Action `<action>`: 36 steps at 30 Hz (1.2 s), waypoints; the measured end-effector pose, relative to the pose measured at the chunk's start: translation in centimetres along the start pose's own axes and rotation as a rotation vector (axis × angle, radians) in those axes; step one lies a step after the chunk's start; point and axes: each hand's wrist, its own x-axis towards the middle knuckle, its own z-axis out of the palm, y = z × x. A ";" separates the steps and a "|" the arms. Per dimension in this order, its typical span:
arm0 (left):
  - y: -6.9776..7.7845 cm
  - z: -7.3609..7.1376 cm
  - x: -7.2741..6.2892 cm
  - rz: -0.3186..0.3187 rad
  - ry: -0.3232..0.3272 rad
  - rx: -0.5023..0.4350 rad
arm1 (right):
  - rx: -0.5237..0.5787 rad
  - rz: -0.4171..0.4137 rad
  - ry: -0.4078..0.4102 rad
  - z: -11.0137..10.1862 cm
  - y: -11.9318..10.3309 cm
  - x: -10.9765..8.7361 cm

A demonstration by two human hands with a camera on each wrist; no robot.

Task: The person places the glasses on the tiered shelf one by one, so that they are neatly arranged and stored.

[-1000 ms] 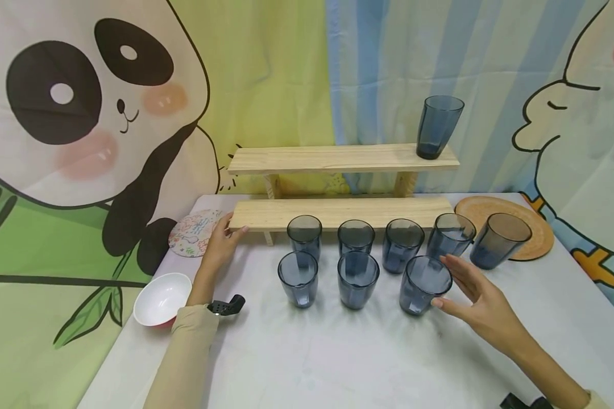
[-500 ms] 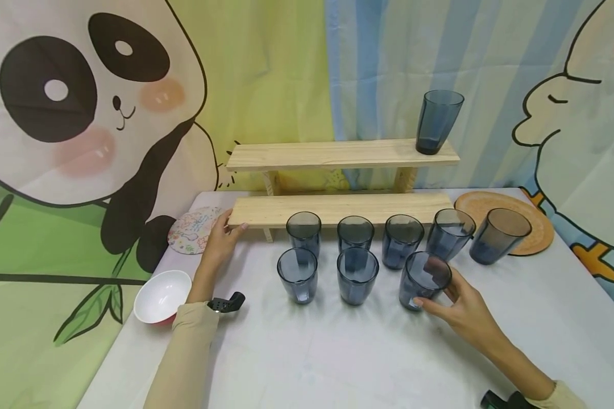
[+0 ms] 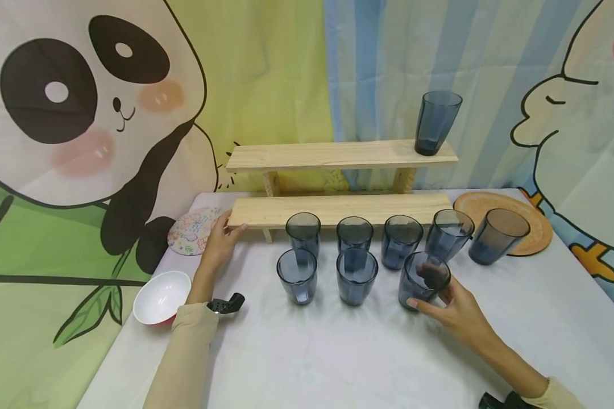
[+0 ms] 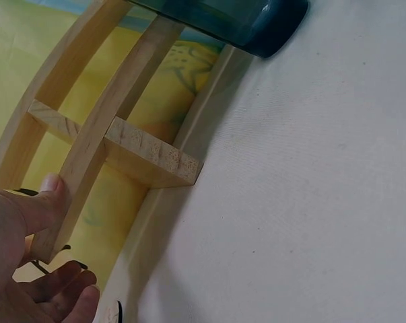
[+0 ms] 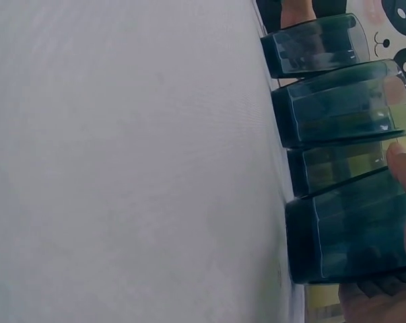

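Tumbler (image 3: 418,279) stands before wooden shelf (image 3: 337,209), right hand (image 3: 459,314) curled round it; left hand (image 3: 220,241) pinches shelf's end, likely steadying it.

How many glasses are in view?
9: one glass on the upper shelf; on the table, five in the back row and three in front, the rightmost held by the right hand.

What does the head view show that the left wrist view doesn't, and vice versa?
Only the head view: the right grip around a blue see-through tumbler, a round white bowl with red outside and a flat round tan board.

Only the left wrist view: loosely curled lower fingers of the left grip.

Both: that grip at the lower long pale wooden board, the similar upper board, white tablecloth and some tumbler, unclear which.
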 end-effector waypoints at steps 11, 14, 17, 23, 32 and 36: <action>0.0 0.0 -0.1 -0.002 0.009 0.005 | -0.009 0.009 0.012 0.1 -0.4 -0.1; 0.0 0.0 -0.1 -0.002 0.006 0.007 | 0.004 0.009 0.011 0.1 -0.4 -0.1; -0.1 0.0 -0.1 -0.005 0.000 0.007 | 0.018 0.006 0.011 -0.1 -0.7 -0.1; -0.1 0.0 -0.1 -0.011 0.002 0.007 | -0.016 0.001 0.011 -1.1 -2.5 0.2; -0.2 0.1 0.0 -0.018 0.009 0.020 | -0.081 -0.089 0.010 -3.7 -6.5 2.1; -0.2 0.1 0.1 -0.019 0.004 0.029 | -0.137 -0.073 0.014 -5.3 -8.5 3.5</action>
